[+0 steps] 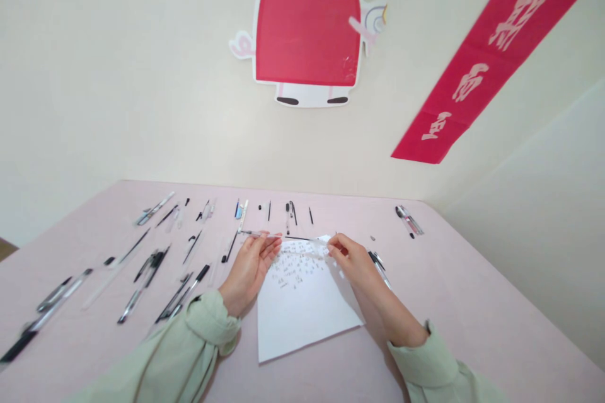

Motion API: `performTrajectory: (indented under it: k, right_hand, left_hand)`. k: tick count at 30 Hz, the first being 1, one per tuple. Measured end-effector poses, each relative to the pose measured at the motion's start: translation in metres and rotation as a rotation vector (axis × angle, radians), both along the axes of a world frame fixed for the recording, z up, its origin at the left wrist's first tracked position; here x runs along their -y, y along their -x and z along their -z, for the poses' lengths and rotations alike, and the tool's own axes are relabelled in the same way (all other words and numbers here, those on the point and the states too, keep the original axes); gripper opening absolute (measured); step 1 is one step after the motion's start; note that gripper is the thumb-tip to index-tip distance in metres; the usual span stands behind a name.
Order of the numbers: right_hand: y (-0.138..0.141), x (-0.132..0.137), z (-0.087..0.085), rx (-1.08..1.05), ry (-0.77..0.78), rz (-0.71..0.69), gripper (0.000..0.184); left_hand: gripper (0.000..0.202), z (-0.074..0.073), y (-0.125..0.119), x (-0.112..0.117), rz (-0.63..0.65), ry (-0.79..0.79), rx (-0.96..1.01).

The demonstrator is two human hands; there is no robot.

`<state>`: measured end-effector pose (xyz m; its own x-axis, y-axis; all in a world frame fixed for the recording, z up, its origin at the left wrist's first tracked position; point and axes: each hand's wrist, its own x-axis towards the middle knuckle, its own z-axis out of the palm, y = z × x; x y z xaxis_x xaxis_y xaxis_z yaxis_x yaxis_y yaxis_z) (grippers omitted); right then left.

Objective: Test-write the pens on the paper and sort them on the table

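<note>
And now a clear tube (249,233) is pinched by the left fingers (270,248); a part-dark refill (297,238) is held by the right fingers (341,243), apparently unjoined; paper (307,315) is spread below; leftward, pens and parts (203,272) are strewn, many loose.

Above a written sheet (307,315)
The left hand (249,264) is holding a clear tube (250,233), the right hand (352,258) a slim refill (299,238).
</note>
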<state>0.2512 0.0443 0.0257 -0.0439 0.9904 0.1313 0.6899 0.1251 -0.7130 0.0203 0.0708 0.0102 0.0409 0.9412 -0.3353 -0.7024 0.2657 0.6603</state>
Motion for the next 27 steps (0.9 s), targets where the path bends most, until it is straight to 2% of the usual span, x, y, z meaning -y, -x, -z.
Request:
performTrajectory:
  k: [5,12,22,27]
  right_hand:
    - [0.002,0.002,-0.001,0.019,0.03,-0.004,0.012]
    - [-0.001,0.0,0.0,0.042,0.074,-0.042,0.011]
    - [-0.043,-0.007,-0.02,-0.006,0.176,-0.102,0.016]
    - [-0.053,-0.009,-0.023,-0.034,0.208,-0.086,0.018]
  left_hand:
    - [0.01,-0.004,0.0,0.002,0.011,0.005,0.003]
    - [0.007,-0.001,0.002,0.002,0.009,-0.007,0.011]
    - [0.009,-0.002,0.002,0.001,0.001,0.001,0.005]
    - [0.011,-0.004,0.002,0.002,-0.001,0.009,-0.001]
